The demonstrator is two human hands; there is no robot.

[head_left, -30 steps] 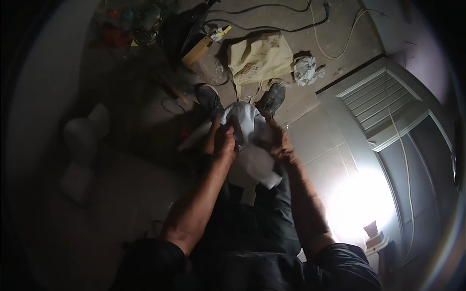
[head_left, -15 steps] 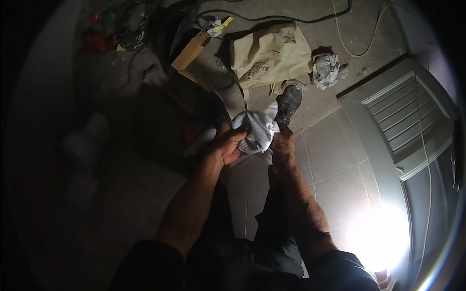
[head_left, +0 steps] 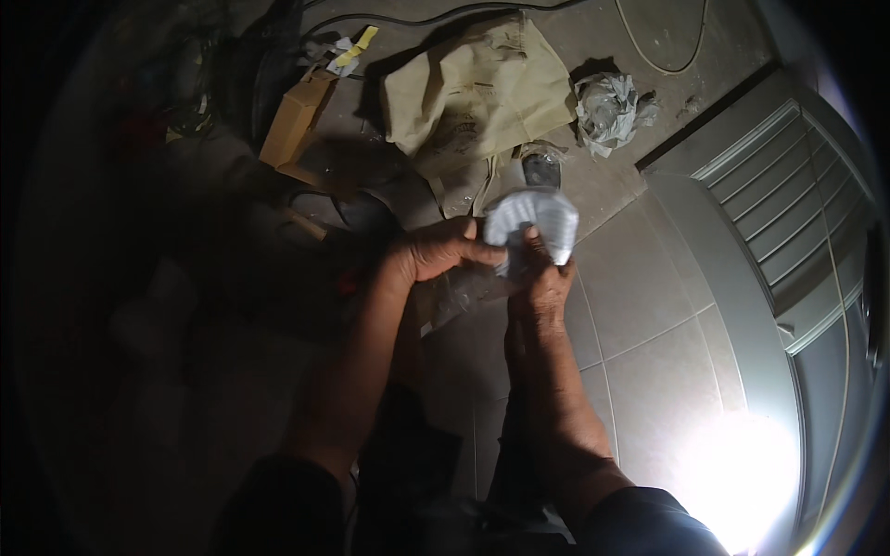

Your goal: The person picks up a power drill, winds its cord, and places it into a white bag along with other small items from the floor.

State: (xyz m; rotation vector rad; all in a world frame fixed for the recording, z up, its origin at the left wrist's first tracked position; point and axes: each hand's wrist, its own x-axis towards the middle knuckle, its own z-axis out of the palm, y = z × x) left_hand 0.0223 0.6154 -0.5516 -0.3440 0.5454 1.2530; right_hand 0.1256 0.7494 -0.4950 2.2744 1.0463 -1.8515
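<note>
Ops: Dim room. Tiled floor [head_left: 654, 347], lit hard at its near right corner by a lamp glare [head_left: 737, 482]; its left side is mostly black on my feed.

Eng: Hands?

Ops: Close together over mid-floor. Right hand [head_left: 549, 285] is clamped on a pale ribbed bundle [head_left: 558, 215], thumb on its face. Left hand [head_left: 434, 252] has its fingers at the bundle's left edge; blurred, so I can't tell if they pinch.

Eng: Why that hold?

Ops: My guess: it's floppy, so the right takes the weight and the left steadies the edge. It's up off the floor, partly hiding a dark shoe [head_left: 542, 170].

Eng: What's around? Blockers?

Ops: Toward the floor's far edge: tan bag [head_left: 477, 93], crumpled grey wad [head_left: 609, 111] just right of it, cardboard box [head_left: 297, 120] to its left. Dark cable [head_left: 417, 18] along that edge, grey louvred panel [head_left: 788, 204] down the right one. Bag and shoe crowd the space past the hands; I'd call those the blockers. Left-side clutter is too dark to identify.
</note>
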